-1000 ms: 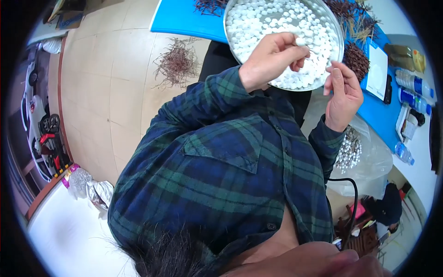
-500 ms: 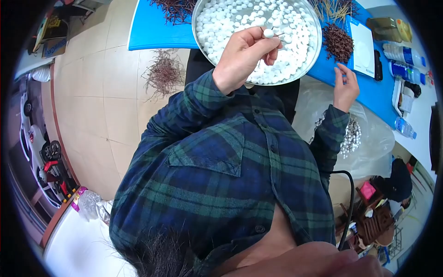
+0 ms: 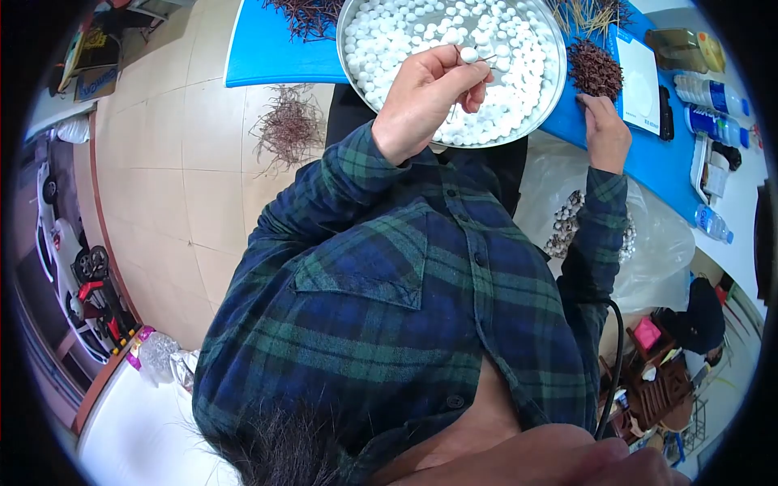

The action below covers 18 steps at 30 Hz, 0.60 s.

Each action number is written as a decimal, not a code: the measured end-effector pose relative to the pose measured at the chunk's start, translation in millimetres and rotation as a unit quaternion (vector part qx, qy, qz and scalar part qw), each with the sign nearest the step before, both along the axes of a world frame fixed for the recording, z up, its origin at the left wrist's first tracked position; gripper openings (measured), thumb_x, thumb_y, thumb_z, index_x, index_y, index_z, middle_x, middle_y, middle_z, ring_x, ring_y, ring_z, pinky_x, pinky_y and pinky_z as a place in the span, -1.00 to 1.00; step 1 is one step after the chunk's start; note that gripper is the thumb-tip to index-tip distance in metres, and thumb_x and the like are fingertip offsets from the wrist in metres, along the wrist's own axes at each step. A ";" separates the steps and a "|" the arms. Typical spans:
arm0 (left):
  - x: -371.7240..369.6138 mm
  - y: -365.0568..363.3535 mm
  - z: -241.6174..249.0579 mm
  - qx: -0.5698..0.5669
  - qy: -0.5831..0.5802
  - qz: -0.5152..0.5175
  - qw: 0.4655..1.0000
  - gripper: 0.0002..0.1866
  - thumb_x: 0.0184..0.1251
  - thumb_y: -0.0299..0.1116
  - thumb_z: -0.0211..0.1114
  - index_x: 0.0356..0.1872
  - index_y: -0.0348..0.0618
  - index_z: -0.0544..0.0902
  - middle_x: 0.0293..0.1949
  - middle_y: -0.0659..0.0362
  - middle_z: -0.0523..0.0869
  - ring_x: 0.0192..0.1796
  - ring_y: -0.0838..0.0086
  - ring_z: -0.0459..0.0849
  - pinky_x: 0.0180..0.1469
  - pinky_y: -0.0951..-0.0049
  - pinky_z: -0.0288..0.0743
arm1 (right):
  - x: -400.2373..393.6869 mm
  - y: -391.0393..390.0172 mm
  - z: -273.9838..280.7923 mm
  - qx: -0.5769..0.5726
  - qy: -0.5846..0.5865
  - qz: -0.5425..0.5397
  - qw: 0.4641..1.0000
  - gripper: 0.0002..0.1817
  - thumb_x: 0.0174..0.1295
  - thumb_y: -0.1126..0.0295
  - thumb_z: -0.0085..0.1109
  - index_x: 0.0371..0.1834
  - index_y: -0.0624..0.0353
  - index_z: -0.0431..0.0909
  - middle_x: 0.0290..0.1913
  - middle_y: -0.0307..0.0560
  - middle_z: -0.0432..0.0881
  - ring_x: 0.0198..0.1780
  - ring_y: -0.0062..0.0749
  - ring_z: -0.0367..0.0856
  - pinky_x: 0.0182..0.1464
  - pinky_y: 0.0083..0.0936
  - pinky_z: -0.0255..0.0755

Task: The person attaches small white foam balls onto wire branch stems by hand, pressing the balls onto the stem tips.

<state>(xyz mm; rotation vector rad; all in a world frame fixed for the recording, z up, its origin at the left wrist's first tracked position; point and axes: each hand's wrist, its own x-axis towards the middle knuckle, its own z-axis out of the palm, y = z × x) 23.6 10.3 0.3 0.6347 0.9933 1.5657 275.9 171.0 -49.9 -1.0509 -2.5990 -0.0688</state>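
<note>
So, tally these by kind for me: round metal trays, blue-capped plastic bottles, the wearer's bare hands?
Round silver metal tray: 1
Blue-capped plastic bottles: 3
Wearer's bare left hand and bare right hand: 2
Total: 6

1. Seemingly a small workroom, perhaps in a home: a round tray (image 3: 562, 73) of white balls (image 3: 381, 49) meets a blue surface (image 3: 275, 58) bearing brown stems (image 3: 304, 18).
2. Tiled floor (image 3: 215, 146) and dark wooden furniture (image 3: 660, 397) look domestic.
3. Drink bottles (image 3: 711, 96) lie nearby.

Right hand (image 3: 606, 136) shifts from beside the tray (image 3: 564, 71) to the near edge of the brown pile (image 3: 596, 68); fingers, straighter earlier, now curl. Contact unclear.
</note>
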 end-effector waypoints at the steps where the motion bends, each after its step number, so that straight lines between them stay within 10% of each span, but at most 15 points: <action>1: -0.1 -0.1 -0.3 -0.001 -0.001 0.000 1.000 -0.86 0.33 -0.47 0.14 -0.27 -0.37 0.58 -0.43 0.08 0.59 -0.46 0.50 0.49 -0.33 0.58 0.41 | -0.4 1.2 0.5 0.000 -0.001 0.010 1.000 -0.80 0.13 0.46 0.14 -0.16 0.00 0.58 -0.32 -0.30 0.50 -0.39 -0.35 0.52 -0.33 -0.51 0.40; 18: 9.0 6.6 1.5 0.024 0.012 0.009 1.000 -0.86 0.28 -0.48 0.20 -0.38 -0.39 0.58 -0.47 0.07 0.61 -0.55 0.54 0.46 -0.46 0.65 0.36 | 11.9 -5.6 4.0 0.017 -0.095 -0.008 0.995 -0.88 0.21 0.42 0.10 -0.20 0.11 0.48 -0.26 -0.17 0.53 -0.35 -0.25 0.53 -0.29 -0.48 0.40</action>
